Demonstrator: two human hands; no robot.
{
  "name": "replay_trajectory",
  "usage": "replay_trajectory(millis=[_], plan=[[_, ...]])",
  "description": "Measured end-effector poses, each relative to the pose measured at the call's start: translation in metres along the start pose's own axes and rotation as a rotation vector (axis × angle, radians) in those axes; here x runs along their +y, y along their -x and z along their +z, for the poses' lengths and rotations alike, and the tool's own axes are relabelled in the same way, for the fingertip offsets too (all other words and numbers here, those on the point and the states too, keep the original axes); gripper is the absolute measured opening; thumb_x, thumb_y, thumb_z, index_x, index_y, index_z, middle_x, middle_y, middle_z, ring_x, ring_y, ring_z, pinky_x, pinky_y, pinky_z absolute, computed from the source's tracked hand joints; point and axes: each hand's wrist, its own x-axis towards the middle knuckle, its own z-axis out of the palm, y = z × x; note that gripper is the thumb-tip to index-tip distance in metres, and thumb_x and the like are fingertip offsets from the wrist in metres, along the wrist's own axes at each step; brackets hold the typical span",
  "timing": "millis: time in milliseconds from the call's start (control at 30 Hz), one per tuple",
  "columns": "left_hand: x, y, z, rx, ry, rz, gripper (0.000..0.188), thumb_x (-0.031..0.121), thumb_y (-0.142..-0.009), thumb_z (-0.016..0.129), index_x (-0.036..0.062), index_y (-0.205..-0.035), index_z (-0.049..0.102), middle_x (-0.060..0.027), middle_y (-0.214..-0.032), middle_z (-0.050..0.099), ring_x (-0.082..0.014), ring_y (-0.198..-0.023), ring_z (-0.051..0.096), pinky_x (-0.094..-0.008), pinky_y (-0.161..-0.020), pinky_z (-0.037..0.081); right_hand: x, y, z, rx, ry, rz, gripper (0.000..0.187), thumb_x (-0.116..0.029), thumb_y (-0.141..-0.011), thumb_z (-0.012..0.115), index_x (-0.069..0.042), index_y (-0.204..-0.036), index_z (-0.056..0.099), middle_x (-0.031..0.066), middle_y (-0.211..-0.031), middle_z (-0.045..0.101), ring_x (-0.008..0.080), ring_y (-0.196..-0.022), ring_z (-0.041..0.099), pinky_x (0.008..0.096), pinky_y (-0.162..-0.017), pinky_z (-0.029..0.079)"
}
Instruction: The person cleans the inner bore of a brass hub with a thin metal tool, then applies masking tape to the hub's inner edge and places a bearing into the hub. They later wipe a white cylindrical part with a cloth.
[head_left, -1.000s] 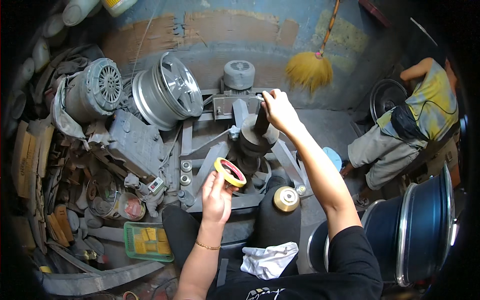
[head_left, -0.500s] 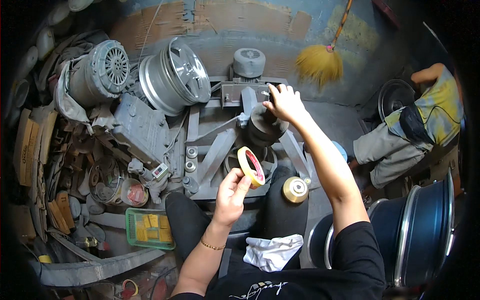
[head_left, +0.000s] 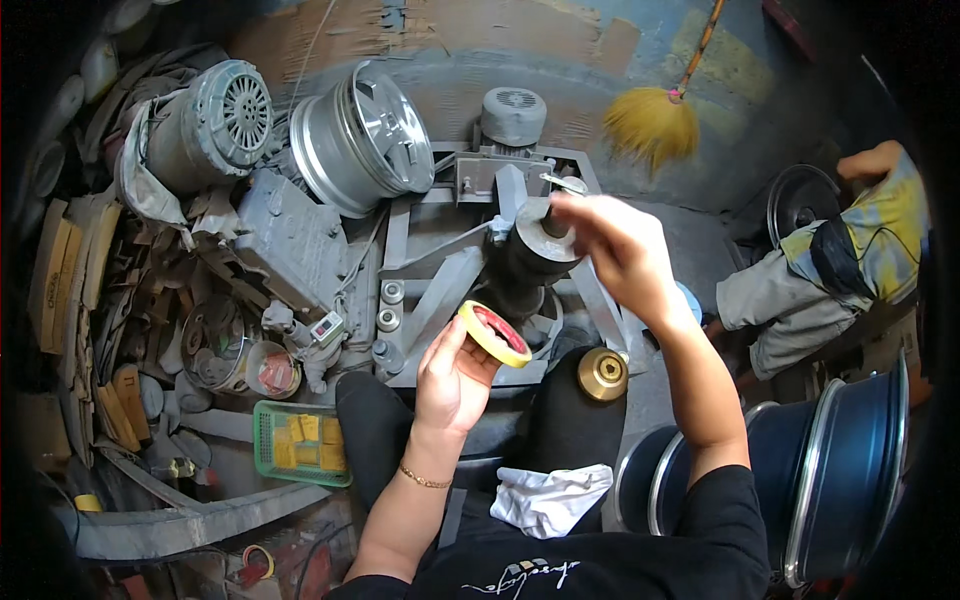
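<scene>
A roll of yellow tape [head_left: 512, 353] with a red inner core is gripped at its edge by my left hand [head_left: 452, 385], above my lap. Close to the upright spindle [head_left: 543, 230] of a grey machine, my right hand [head_left: 625, 250] is smeared by motion. Its fingertips overlap the spindle's top, and whether they touch or hold anything is unclear. A brass-coloured round cone [head_left: 603, 374] with a hole in its middle rests on my right thigh. Across my lap lies a crumpled white cloth [head_left: 550, 500].
A silver wheel rim [head_left: 335, 150] and a motor [head_left: 515, 117] stand beyond. Blue rims [head_left: 830, 480] lie at right, near a person [head_left: 850, 240]. At left are a green basket [head_left: 262, 440] of yellow pieces and piled scrap. A broom [head_left: 655, 125] leans against the wall.
My right hand has shifted right and toward me, uncovering the spindle's pale top. My left hand has turned, tilting the tape flatter. The brass cone's top looks different, with an open hole now.
</scene>
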Motion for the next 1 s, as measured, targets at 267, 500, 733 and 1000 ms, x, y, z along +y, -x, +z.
replay_trajectory(millis=[267,500,733,1000], plan=[[0.006,0.005,0.017,-0.097,0.223,-0.068,0.031,0.023,-0.105,0.049,-0.0001,-0.122,0.06,-0.0088,-0.112,0.068,-0.0209,-0.107,0.065,-0.0418,-0.102,0.05,-0.061,0.025,-0.009,-0.468,0.028,-0.114,0.056,-0.027,-0.075,0.082,-0.007,-0.124,0.063,0.0122,-0.109,0.065,0.0314,-0.108,0.059,0.0412,-0.095,0.048],[0.004,0.017,0.013,0.032,-0.516,0.334,0.034,0.016,-0.102,0.052,-0.0037,-0.13,0.053,-0.0166,-0.127,0.06,-0.0243,-0.122,0.056,-0.0379,-0.103,0.046,-0.061,0.021,-0.015,-0.466,0.046,-0.104,0.041,-0.015,-0.08,0.074,-0.006,-0.119,0.064,0.0103,-0.099,0.064,0.0312,-0.099,0.06,0.041,-0.087,0.05],[0.015,0.028,0.032,-0.283,-1.366,0.596,0.018,0.016,-0.089,0.072,0.0015,-0.099,0.068,-0.0114,-0.097,0.071,-0.0292,-0.095,0.067,-0.0455,-0.106,0.038,-0.067,0.021,-0.011,-0.227,-0.032,-0.135,0.048,-0.01,-0.08,0.075,-0.004,-0.126,0.062,0.0126,-0.102,0.063,0.034,-0.097,0.059,0.0416,-0.088,0.05],[0.009,0.042,0.047,-0.269,-1.519,0.865,0.021,0.019,-0.083,0.08,0.0064,-0.095,0.068,-0.0077,-0.093,0.07,-0.0243,-0.091,0.068,-0.0471,-0.109,0.032,-0.109,0.053,-0.008,0.031,-0.208,0.032,0.058,-0.002,-0.071,0.082,-0.004,-0.126,0.063,0.01,-0.095,0.065,0.0285,-0.085,0.06,0.0372,-0.077,0.049]])
